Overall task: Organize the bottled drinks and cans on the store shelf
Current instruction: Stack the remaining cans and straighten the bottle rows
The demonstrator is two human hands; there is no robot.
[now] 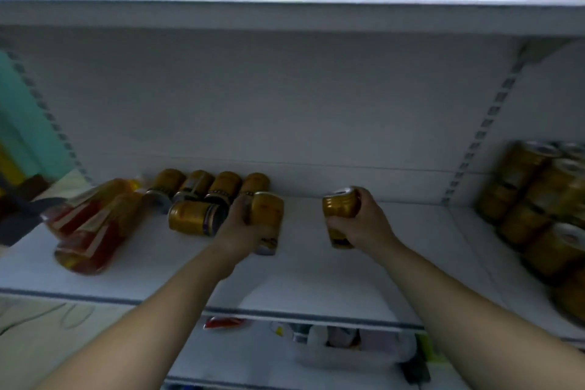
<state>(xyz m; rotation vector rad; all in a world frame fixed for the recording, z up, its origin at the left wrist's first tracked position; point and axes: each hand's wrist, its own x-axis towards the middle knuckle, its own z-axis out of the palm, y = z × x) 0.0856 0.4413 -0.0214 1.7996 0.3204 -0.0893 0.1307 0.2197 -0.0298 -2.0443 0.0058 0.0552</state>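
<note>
Both my hands reach onto a white shelf [316, 279]. My left hand [243, 228] grips a gold can [267, 212] near the shelf's middle. My right hand [364, 222] grips another gold can [342, 204], held upright a little to the right. Several gold cans [193, 215] lie on their sides at the back left, just left of my left hand. Red-labelled bottles [88, 225] with amber drink lie tipped over at the far left. A stacked group of gold cans [544, 206] stands in the bay to the right.
A slotted upright [484, 127] separates this bay from the right one. Another white shelf [285, 9] hangs overhead with a cardboard box and a red box on it. Below the front edge, a lower shelf holds plastic-wrapped goods [348, 345].
</note>
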